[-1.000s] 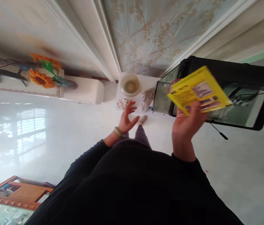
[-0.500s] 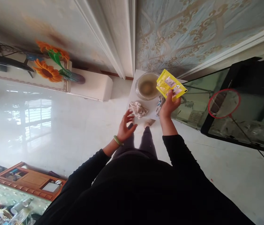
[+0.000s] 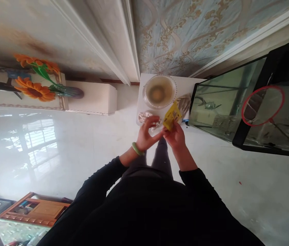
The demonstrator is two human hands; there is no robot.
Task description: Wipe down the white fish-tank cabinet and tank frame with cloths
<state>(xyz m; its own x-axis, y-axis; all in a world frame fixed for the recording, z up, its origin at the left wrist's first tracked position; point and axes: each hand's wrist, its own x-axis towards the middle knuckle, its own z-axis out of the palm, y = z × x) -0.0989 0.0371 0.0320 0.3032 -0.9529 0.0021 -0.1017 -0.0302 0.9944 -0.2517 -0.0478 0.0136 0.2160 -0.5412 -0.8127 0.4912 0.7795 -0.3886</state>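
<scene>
My right hand (image 3: 176, 136) pinches a small yellow packet (image 3: 172, 117) in front of my body. My left hand (image 3: 148, 133), with a green bangle at the wrist, has come up against the packet's left edge, fingers curled as if gripping it. Just beyond the packet a round clear bowl (image 3: 159, 91) of cloudy brownish liquid stands on a low white stand (image 3: 144, 82). Crumpled cloths (image 3: 184, 102) lie on the stand beside the bowl.
A black-framed glass fish tank (image 3: 236, 112) stands to the right with a red-rimmed hand net (image 3: 262, 106) resting on it. At left are artificial sunflowers (image 3: 35, 87) in a vase and a white low cabinet (image 3: 93, 99). A wooden tray table (image 3: 31, 212) sits bottom left. The floor is glossy white tile.
My right hand brought the yellow packet down from near the tank to in front of the bowl. My left hand rose from open and free to meet the packet.
</scene>
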